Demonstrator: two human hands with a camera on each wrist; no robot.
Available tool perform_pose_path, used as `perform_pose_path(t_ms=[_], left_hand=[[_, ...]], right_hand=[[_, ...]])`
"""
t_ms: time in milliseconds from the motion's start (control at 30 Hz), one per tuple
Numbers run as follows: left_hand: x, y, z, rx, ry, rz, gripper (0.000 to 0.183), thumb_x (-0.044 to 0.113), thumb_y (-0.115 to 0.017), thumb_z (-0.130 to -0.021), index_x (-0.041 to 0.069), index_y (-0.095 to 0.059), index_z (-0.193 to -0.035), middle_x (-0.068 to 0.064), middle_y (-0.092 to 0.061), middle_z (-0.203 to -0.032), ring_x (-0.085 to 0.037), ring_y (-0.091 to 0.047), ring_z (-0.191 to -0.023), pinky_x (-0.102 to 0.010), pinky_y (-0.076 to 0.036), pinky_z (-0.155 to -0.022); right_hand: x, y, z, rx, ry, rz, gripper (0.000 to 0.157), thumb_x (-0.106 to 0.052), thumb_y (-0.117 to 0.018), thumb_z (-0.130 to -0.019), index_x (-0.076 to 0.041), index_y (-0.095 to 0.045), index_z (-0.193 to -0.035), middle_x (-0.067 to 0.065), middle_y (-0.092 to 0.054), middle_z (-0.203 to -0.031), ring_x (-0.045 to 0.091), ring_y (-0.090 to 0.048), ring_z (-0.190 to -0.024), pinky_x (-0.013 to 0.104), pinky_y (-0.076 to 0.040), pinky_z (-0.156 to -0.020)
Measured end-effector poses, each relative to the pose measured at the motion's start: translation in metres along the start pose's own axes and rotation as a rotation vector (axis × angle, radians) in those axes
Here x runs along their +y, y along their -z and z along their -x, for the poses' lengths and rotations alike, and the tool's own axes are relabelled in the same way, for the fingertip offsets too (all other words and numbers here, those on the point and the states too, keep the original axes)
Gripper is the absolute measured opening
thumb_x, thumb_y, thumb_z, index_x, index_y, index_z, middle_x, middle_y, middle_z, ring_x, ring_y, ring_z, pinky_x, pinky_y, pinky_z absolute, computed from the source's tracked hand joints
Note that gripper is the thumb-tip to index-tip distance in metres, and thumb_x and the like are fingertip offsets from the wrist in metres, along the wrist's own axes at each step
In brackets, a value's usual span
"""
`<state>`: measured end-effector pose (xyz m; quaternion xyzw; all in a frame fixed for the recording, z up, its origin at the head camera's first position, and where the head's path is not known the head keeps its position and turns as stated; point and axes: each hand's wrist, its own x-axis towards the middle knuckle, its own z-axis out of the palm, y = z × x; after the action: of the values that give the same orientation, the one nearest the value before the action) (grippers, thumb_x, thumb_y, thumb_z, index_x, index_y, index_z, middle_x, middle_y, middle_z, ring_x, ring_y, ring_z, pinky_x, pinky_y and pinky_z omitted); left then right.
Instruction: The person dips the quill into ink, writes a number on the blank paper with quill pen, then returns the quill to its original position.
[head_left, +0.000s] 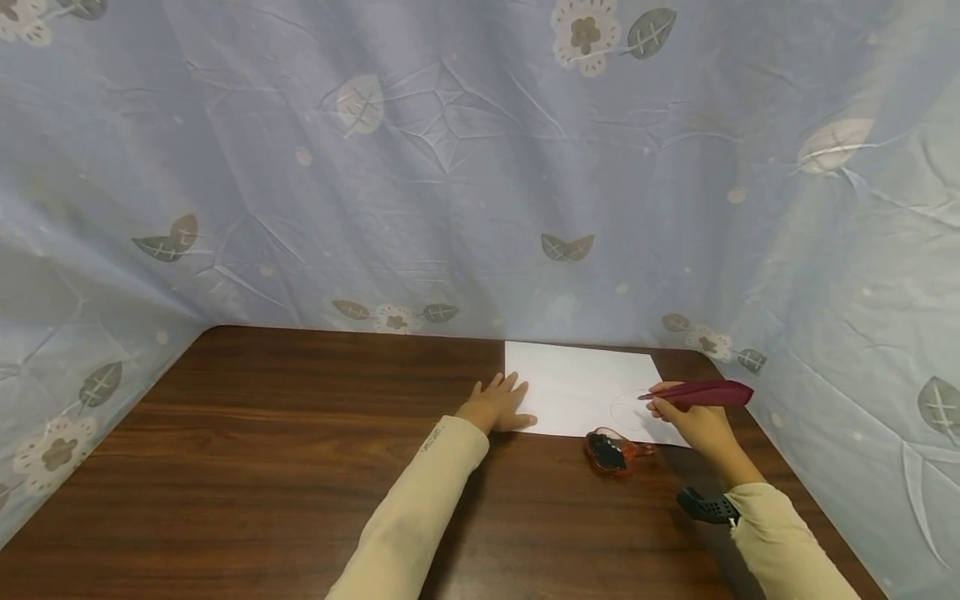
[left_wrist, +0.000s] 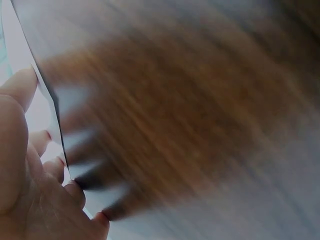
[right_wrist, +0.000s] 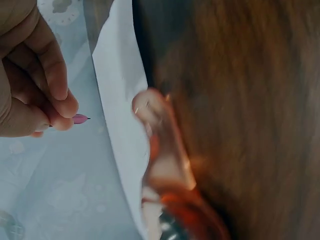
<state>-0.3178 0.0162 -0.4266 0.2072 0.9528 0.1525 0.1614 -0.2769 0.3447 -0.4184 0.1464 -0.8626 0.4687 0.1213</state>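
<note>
A white sheet of paper [head_left: 577, 383] lies near the back edge of the table, with a faint round outline drawn on its right part. My left hand [head_left: 497, 404] rests spread over the sheet's left edge, fingers straight. My right hand [head_left: 697, 421] pinches a dark red feather-shaped pen [head_left: 708, 392] above the right side of the sheet, near the drawn outline. In the right wrist view, the pink pen tip [right_wrist: 80, 119] pokes out from between thumb and fingers. A translucent orange-red hand mirror [head_left: 609, 452] lies at the sheet's front edge, its handle [right_wrist: 167, 145] pointing right.
The dark brown wooden table [head_left: 262, 467] stretches away to the left and front. Pale blue cloth [head_left: 465, 183] with leaf and flower prints hangs behind the table and along both sides. A black band [head_left: 708, 506] circles the right wrist.
</note>
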Motion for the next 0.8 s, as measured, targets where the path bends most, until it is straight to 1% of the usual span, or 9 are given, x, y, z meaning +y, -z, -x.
perform_pose_path(t_ms=[100,233,333,433,567,633,667,733,800], left_hand=[[0.001,0.002,0.003,0.010,-0.016,0.003,0.071,0.050,-0.048,-0.097,0.017,-0.022,-0.154,-0.006,-0.010,-0.161,-0.029,-0.008,-0.148,-0.054,-0.006,-0.118],[0.002,0.003,0.004,0.011,-0.020,0.007,0.070,0.049,-0.049,-0.096,0.016,-0.024,-0.153,-0.007,-0.012,-0.161,-0.030,-0.009,-0.148,-0.055,-0.008,-0.118],[0.002,0.005,0.003,0.007,-0.013,0.010,0.070,0.048,-0.050,-0.096,0.016,-0.025,-0.153,-0.007,-0.013,-0.161,-0.030,-0.009,-0.148,-0.055,-0.007,-0.118],[0.003,0.005,0.003,-0.002,-0.003,0.014,0.070,0.048,-0.050,-0.096,0.017,-0.024,-0.153,-0.007,-0.012,-0.161,-0.030,-0.007,-0.148,-0.054,-0.006,-0.118],[0.003,0.005,0.003,-0.002,0.003,0.014,0.071,0.049,-0.050,-0.096,0.017,-0.024,-0.153,-0.006,-0.011,-0.161,-0.030,-0.007,-0.148,-0.054,-0.006,-0.118],[0.004,0.006,0.004,0.003,0.003,0.008,0.070,0.049,-0.050,-0.096,0.017,-0.025,-0.153,-0.006,-0.012,-0.161,-0.030,-0.008,-0.148,-0.054,-0.007,-0.118],[0.004,0.005,0.004,0.004,0.004,0.006,0.071,0.050,-0.050,-0.096,0.018,-0.025,-0.153,-0.006,-0.012,-0.161,-0.030,-0.008,-0.148,-0.054,-0.007,-0.118],[0.005,0.005,0.004,0.007,0.007,0.003,0.071,0.050,-0.050,-0.095,0.018,-0.025,-0.153,-0.006,-0.012,-0.161,-0.029,-0.008,-0.148,-0.054,-0.007,-0.118],[0.005,0.004,0.003,0.009,0.007,0.000,0.071,0.050,-0.050,-0.095,0.018,-0.025,-0.153,-0.006,-0.012,-0.161,-0.029,-0.008,-0.148,-0.054,-0.007,-0.118]], right_hand=[[0.003,0.001,0.003,-0.008,0.118,0.117,0.015,0.004,-0.063,-0.089,0.009,-0.065,-0.103,0.019,-0.070,-0.082,0.007,-0.063,-0.067,0.014,-0.052,-0.059],[0.007,0.001,0.006,0.005,0.203,0.235,0.015,0.006,-0.065,-0.086,0.002,-0.068,-0.100,0.013,-0.071,-0.080,0.011,-0.064,-0.067,0.011,-0.051,-0.060],[0.005,0.002,0.008,0.025,0.213,0.292,0.016,0.006,-0.067,-0.084,0.000,-0.070,-0.098,0.010,-0.072,-0.080,0.009,-0.066,-0.068,0.008,-0.050,-0.061],[-0.002,0.002,0.009,0.037,0.221,0.360,0.016,0.004,-0.070,-0.082,-0.001,-0.071,-0.097,0.010,-0.073,-0.082,0.006,-0.065,-0.068,0.007,-0.048,-0.061],[-0.008,0.003,0.009,0.037,0.203,0.477,0.021,0.002,-0.074,-0.078,-0.004,-0.073,-0.098,0.012,-0.074,-0.086,0.015,-0.068,-0.069,0.020,-0.053,-0.060],[-0.005,0.003,0.009,0.034,0.181,0.494,0.023,0.003,-0.074,-0.078,-0.005,-0.073,-0.099,0.013,-0.074,-0.089,0.018,-0.069,-0.072,0.023,-0.054,-0.061],[-0.003,0.003,0.009,0.031,0.162,0.483,0.023,0.004,-0.073,-0.078,-0.005,-0.073,-0.100,0.013,-0.074,-0.090,0.017,-0.069,-0.074,0.024,-0.054,-0.061],[0.000,0.002,0.010,0.039,0.143,0.429,0.024,0.005,-0.073,-0.079,-0.005,-0.073,-0.101,0.013,-0.074,-0.090,0.011,-0.068,-0.075,0.019,-0.052,-0.060],[0.001,0.001,0.012,0.048,0.145,0.370,0.023,0.004,-0.073,-0.080,-0.004,-0.073,-0.101,0.012,-0.074,-0.089,0.004,-0.067,-0.074,0.015,-0.050,-0.058]])
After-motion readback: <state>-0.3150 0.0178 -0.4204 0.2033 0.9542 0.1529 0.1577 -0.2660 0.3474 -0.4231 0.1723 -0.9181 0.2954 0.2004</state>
